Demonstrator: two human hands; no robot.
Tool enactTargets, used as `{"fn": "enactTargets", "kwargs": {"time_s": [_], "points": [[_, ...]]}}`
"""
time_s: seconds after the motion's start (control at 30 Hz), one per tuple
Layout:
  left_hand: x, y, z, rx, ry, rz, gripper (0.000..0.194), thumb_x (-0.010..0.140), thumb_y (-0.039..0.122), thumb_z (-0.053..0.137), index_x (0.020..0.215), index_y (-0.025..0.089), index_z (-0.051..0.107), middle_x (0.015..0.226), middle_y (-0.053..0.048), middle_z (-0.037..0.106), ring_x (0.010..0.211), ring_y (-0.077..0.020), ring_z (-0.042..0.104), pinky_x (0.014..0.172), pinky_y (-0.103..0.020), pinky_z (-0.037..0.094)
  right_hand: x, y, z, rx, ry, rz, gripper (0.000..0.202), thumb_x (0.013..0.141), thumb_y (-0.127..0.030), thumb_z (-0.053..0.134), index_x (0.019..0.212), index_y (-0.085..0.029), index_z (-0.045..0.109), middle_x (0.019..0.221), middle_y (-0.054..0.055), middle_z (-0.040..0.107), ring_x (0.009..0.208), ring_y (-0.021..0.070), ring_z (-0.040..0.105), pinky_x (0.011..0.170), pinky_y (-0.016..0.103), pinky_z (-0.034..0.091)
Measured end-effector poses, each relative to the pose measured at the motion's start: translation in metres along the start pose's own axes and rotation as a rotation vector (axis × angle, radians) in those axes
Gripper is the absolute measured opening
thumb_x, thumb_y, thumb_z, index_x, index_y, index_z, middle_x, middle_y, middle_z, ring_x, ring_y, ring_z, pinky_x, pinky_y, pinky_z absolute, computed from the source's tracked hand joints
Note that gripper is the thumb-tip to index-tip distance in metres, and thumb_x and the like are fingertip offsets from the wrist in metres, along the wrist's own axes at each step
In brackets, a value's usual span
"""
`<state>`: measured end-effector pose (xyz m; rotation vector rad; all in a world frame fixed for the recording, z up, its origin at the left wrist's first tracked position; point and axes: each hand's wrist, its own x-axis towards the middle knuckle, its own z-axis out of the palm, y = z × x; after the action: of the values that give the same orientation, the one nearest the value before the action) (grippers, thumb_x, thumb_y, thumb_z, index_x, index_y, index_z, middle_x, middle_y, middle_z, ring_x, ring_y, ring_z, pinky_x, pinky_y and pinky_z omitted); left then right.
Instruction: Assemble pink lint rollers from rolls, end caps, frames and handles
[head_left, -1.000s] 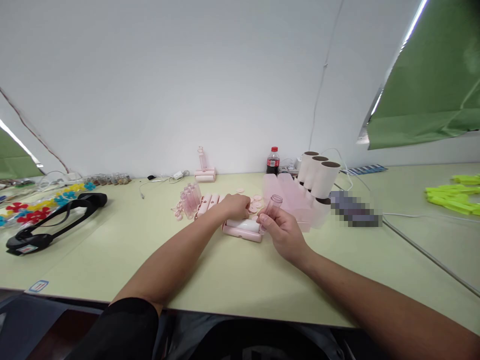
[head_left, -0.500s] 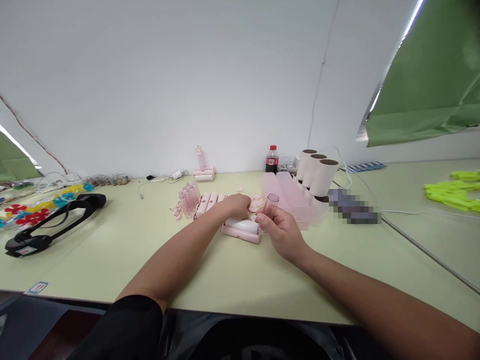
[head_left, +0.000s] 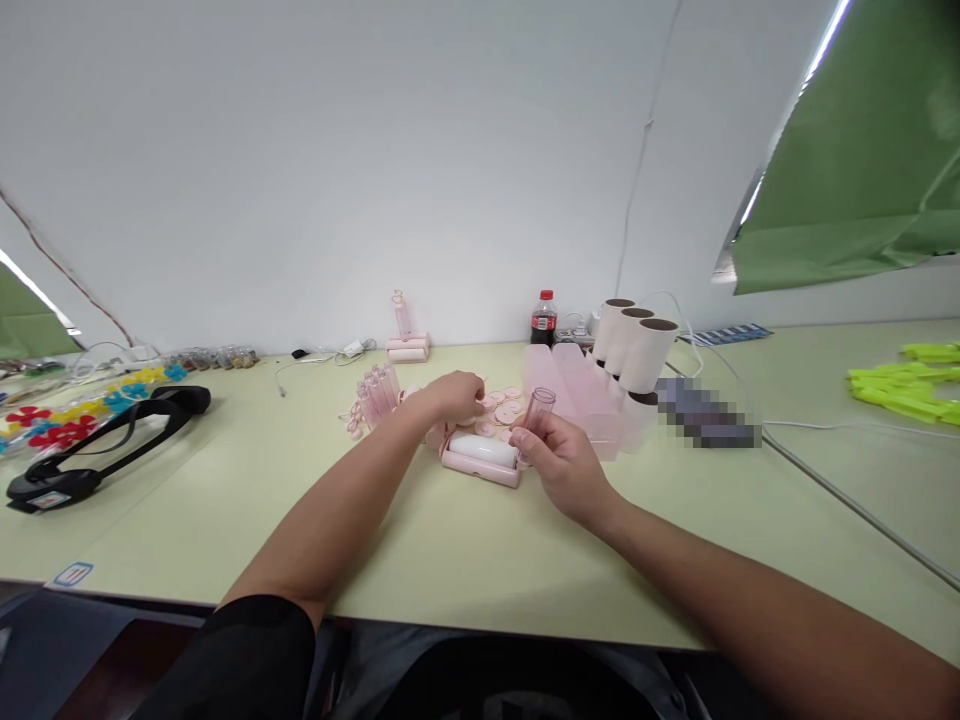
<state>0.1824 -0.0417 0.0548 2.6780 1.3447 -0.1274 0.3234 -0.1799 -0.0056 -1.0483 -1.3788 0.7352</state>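
My right hand (head_left: 564, 458) is closed around a clear pink tube (head_left: 539, 403), held upright with its open end at the top. Beside it, in front of the discs, lies a pink lint roller head (head_left: 481, 458) with a white roll. My left hand (head_left: 459, 396) is over the left side of a pile of round pink discs (head_left: 506, 408). Its fingers curl down, and what they hold, if anything, is hidden. Behind the left wrist stand several clear pink tubes (head_left: 379, 392), partly covering small pink loops (head_left: 354, 420).
Long translucent pink covers (head_left: 571, 385) lie right of the discs, next to three white paper rolls (head_left: 648, 355). A cola bottle (head_left: 544, 320) and an assembled pink roller (head_left: 407, 347) stand by the wall. A black headset-like frame (head_left: 112, 450) lies left.
My left hand has moved left from beside the white roll, exposing more of the roll and the discs. My right hand keeps the tube in nearly the same place.
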Motion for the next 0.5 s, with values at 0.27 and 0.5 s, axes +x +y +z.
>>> {"fn": "enactTargets", "kwargs": {"time_s": [0.27,0.5], "points": [[-0.025,-0.050,-0.042,-0.023,0.079,-0.153,0.030,0.077,0.031,0.058,0.102,0.020,0.070,0.103,-0.007,0.073,0.084,-0.0202,0.067,0.066,-0.027,0.046,0.000,0.000,0.000,-0.005,-0.023,0.021,0.032,0.083,-0.049,0.063,0.071,-0.020,0.056,0.062,-0.001,0.052,0.061,0.0148,0.047,0.057,0.028,0.040],[-0.083,-0.103,-0.064,-0.147,0.365,-0.450,0.018,0.076,0.037,0.062,0.077,0.020,0.067,0.076,-0.006,0.067,0.067,-0.0202,0.060,0.055,-0.029,0.040,-0.001,-0.001,0.000,-0.019,-0.031,0.024,0.032,0.083,-0.050,0.063,0.072,-0.020,0.057,0.062,-0.001,0.053,0.060,0.0152,0.049,0.057,0.028,0.040]]}}
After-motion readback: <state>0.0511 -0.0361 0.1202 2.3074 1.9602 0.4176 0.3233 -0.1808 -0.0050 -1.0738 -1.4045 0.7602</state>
